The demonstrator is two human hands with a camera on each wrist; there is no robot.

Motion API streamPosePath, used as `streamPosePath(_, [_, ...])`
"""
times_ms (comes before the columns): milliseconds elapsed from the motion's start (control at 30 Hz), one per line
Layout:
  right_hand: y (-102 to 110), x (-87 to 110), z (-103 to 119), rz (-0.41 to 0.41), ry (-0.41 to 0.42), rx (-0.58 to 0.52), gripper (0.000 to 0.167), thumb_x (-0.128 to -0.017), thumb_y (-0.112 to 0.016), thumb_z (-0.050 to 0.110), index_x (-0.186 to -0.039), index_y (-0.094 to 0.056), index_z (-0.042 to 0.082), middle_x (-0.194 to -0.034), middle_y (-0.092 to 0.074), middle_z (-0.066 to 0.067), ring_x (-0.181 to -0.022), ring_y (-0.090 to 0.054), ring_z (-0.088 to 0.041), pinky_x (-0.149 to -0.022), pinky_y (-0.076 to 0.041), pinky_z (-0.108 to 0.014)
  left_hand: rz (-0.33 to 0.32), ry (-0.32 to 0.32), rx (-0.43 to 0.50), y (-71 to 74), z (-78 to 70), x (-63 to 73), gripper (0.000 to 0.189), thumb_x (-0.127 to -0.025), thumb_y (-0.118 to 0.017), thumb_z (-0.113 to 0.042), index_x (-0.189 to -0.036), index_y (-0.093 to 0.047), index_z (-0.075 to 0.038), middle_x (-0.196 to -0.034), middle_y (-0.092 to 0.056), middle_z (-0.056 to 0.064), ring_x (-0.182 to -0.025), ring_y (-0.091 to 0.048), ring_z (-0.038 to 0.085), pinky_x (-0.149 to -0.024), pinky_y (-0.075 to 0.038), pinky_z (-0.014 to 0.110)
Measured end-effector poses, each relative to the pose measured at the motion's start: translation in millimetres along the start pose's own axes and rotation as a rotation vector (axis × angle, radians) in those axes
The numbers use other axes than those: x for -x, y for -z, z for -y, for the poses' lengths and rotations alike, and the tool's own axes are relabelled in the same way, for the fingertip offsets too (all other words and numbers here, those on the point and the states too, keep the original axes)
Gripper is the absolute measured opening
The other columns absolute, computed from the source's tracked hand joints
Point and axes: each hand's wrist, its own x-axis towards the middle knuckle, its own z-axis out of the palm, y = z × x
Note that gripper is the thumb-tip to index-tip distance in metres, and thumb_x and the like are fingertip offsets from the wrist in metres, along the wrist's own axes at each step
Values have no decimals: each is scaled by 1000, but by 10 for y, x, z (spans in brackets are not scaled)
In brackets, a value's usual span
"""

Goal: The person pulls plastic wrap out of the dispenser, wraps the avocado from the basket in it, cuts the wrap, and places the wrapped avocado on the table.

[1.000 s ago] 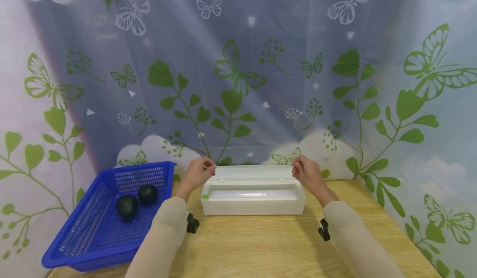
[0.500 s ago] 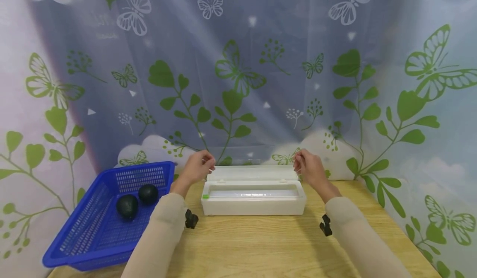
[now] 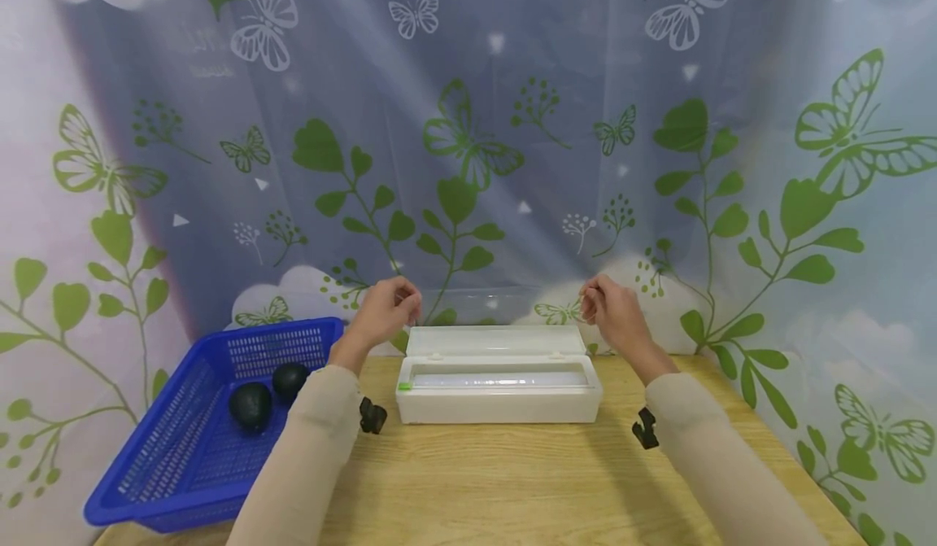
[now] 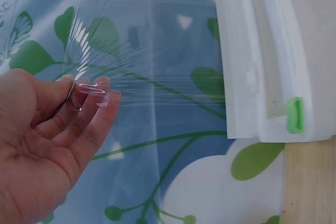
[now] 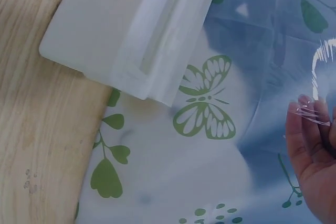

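Fingers (image 4: pixel 100 121) pinching one film (image 4: pixel 142 77), one box (image 3: pixel 499 406)

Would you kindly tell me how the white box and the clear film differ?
The white box is opaque; the clear film is see-through. The box rests on the table, while the film is held up by the left hand and right hand. The box has straight edges; the film is creased near the left hand.

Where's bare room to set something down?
Free: table in front of the cling film dispenser, between the sleeves; near end of the blue basket, short of the avocados. Crowded: behind the dispenser, clear film between left hand and right hand; left of the dispenser, basket and sleeve.
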Motion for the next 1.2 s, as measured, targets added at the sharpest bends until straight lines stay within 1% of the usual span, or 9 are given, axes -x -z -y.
streamPosePath(67, [26,-23,20,0,1,4,14,-104,-51,-5,-99,-62,-11,-77,-68,-23,-63,-68,-27,-57,-58,-22,0,5,5,26,-36,-5,20,-108,-52,-10,-112,-65,5,-93,-71,21,-80,-69,29,-73,-61,39])
streamPosePath(133, [49,-45,41,4,1,11,15,-105,-51,-4,-100,-63,-11,-77,-68,-23,-64,-69,-28,-58,-57,-20,-2,9,8,49,-65,-10,21,-108,-51,-10,-113,-65,5,-94,-71,21,-82,-70,29,-75,-62,40])
streamPosePath(267, [96,-77,91,17,0,16,17,-106,-49,0,-102,-63,-10,-79,-68,-23,-66,-69,-29,-59,-55,-17,-16,5,-2,93,-117,-24,21,-108,-51,-12,-112,-66,3,-95,-72,20,-85,-71,30,-73,-60,35])
streamPosePath(367, [131,-98,133,12,14,14,18,-107,-48,0,-103,-63,-10,-79,-68,-23,-66,-69,-30,-59,-56,-19,-30,-10,-7,119,-149,-42,21,-108,-52,-12,-111,-66,3,-94,-72,19,-83,-70,25,-73,-60,34])
streamPosePath(500, [167,-124,168,-19,49,21,17,-106,-49,-2,-100,-63,-10,-77,-67,-23,-64,-68,-30,-57,-56,-19,-43,-40,-19,158,-192,-57,21,-107,-53,-12,-112,-66,4,-92,-72,19,-79,-69,22,-73,-60,35])
streamPosePath(700, [208,-186,234,-54,105,43,18,-106,-48,-2,-100,-62,-10,-77,-66,-20,-64,-67,-28,-57,-53,-14,-65,-60,-17,239,-271,-66,20,-107,-53,-11,-111,-66,4,-92,-72,21,-81,-71,29,-71,-60,36])
streamPosePath(833, [246,-238,298,-67,109,37,17,-106,-48,-2,-100,-62,-10,-77,-66,-21,-64,-68,-30,-57,-51,-12,-75,-74,-25,294,-318,-78,21,-107,-53,-12,-112,-66,4,-93,-73,21,-84,-72,34,-71,-60,36])
streamPosePath(1100, [326,-297,406,-108,129,50,19,-107,-48,-1,-98,-63,-8,-77,-67,-22,-63,-68,-32,-57,-48,-8,-101,-93,-48,382,-405,-106,21,-108,-53,-15,-113,-66,0,-96,-73,19,-85,-72,28,-74,-59,37])
streamPosePath(1200, [357,-305,446,-121,137,49,19,-107,-47,-1,-98,-63,-8,-77,-66,-23,-63,-68,-33,-57,-48,-6,-99,-100,-52,415,-438,-114,21,-108,-53,-16,-114,-66,0,-97,-73,19,-87,-71,27,-76,-60,39])
